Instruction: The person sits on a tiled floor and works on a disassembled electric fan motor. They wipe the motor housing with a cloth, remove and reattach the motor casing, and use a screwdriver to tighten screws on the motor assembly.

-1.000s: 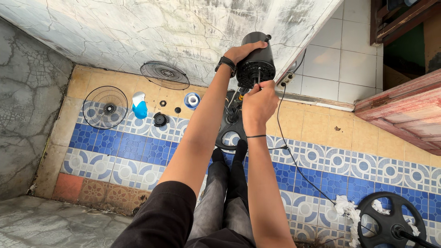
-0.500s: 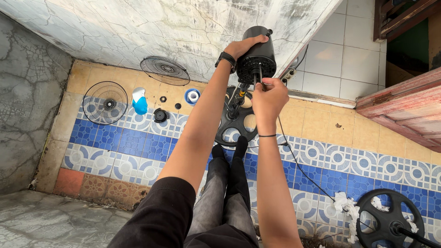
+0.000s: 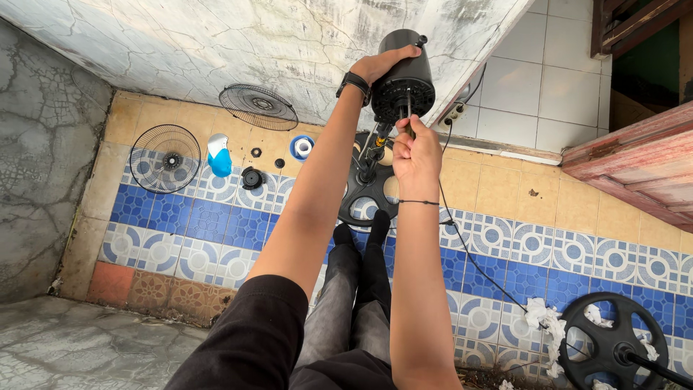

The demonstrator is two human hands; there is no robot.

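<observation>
A: Where is the fan motor housing (image 3: 403,79)?

B: Raised above the round fan base (image 3: 367,189); the left hand (image 3: 382,63) grips its side; the right hand (image 3: 415,148) pinches the thin shaft below it.

A: And on the tiles?

B: 2 wire fan guards (image 3: 165,157); a blue-and-white fan blade (image 3: 219,154); a tape roll (image 3: 303,147); a second base (image 3: 615,349) with white rags (image 3: 543,318); a black cord (image 3: 476,263).

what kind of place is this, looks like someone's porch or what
Probably a tiled porch or yard corner of a house, used as a makeshift fan-repair spot. Patterned blue floor tiles meet a cracked plaster wall, and fan grilles lie about while both hands work on a black fan motor.
</observation>
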